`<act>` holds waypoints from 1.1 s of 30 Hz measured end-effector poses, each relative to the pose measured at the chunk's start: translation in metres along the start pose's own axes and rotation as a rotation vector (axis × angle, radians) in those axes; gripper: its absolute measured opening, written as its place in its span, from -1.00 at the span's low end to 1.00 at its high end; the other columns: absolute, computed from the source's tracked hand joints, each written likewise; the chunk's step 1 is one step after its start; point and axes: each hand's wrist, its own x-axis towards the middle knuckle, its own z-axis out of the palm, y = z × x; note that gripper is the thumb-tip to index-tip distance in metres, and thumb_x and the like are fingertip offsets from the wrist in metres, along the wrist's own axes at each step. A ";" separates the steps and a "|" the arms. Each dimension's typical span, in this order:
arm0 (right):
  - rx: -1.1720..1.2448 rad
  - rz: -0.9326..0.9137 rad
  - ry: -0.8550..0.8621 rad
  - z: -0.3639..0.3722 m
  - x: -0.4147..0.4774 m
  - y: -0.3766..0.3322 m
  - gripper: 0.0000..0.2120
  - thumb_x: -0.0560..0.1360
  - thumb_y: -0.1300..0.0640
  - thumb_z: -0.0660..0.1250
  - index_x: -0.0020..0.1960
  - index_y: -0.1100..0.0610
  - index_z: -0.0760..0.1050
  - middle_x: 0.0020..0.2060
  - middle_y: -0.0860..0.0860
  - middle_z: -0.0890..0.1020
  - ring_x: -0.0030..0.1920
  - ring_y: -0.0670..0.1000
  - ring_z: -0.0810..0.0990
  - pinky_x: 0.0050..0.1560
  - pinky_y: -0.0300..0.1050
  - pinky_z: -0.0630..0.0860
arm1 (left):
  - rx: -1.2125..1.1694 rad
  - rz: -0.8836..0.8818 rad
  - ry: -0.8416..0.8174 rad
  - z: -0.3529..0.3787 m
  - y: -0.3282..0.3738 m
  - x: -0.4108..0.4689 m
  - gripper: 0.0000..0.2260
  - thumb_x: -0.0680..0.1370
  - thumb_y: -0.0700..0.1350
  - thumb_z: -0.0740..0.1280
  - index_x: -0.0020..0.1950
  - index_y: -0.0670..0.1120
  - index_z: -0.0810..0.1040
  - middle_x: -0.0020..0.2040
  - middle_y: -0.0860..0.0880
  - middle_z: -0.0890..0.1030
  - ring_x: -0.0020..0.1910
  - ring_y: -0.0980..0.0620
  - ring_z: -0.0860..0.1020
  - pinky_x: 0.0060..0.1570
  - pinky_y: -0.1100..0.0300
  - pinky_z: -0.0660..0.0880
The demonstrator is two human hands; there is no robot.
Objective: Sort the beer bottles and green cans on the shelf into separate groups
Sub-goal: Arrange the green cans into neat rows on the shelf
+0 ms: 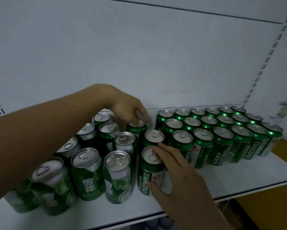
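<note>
From my remote seat I see the front Tsingtao can (pixel 148 173) standing upright near the shelf's front edge, inside the right hand (pixel 177 176). The thumb presses its label low down and the curled fingers (pixel 157 152) wrap the far side up to the rim, so the hand has it gripped. Just behind it stands a middle can (pixel 154 136), touched by no hand. Behind that, the rear can (pixel 137 131) sits under the left hand (pixel 127 108), whose bent fingertips pinch its top rim from above. To the right, Tsingtao cans (pixel 203 135) stand packed in three rows. To the left, white-and-green cans (pixel 117 161) cluster under the left forearm. All rest on the white shelf (pixel 222 180).
</note>
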 end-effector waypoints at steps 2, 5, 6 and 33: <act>0.003 0.013 -0.025 0.000 0.000 0.000 -0.23 0.47 -0.31 0.30 0.57 -0.33 0.02 0.51 -0.48 -0.05 0.49 -0.28 0.20 0.32 -0.41 0.34 | 0.055 0.018 0.007 0.001 -0.001 0.003 -0.58 0.55 0.07 0.47 0.40 0.18 0.50 0.30 -0.01 0.60 0.01 0.07 0.66 -0.14 0.32 0.56; 0.003 0.044 -0.048 -0.002 0.001 -0.001 -0.22 0.52 -0.27 0.33 0.58 -0.33 -0.07 0.50 -0.49 -0.15 0.52 -0.28 0.11 0.35 -0.39 0.31 | 0.115 0.021 0.029 0.004 -0.003 0.009 -0.50 0.42 0.11 0.58 0.32 0.18 0.53 0.17 0.00 0.64 0.09 -0.04 0.65 0.07 0.06 0.61; -0.002 0.054 -0.053 -0.002 0.002 -0.003 -0.22 0.54 -0.26 0.32 0.58 -0.32 -0.10 0.49 -0.49 -0.19 0.53 -0.27 0.09 0.35 -0.38 0.33 | 0.138 0.029 0.047 0.005 -0.003 0.011 -0.49 0.42 0.12 0.58 0.33 0.18 0.53 0.16 0.02 0.63 0.10 -0.05 0.64 0.12 0.01 0.60; 0.003 0.117 0.050 0.007 0.018 0.014 -0.36 0.57 0.06 0.40 0.55 -0.14 0.20 0.46 -0.37 0.10 -0.07 -0.14 0.61 -0.21 -0.32 0.55 | 0.200 0.160 0.298 0.021 0.006 0.027 -0.27 0.42 -0.02 0.57 0.50 0.24 0.31 0.10 0.09 0.31 -0.12 0.18 0.42 -0.13 0.36 0.35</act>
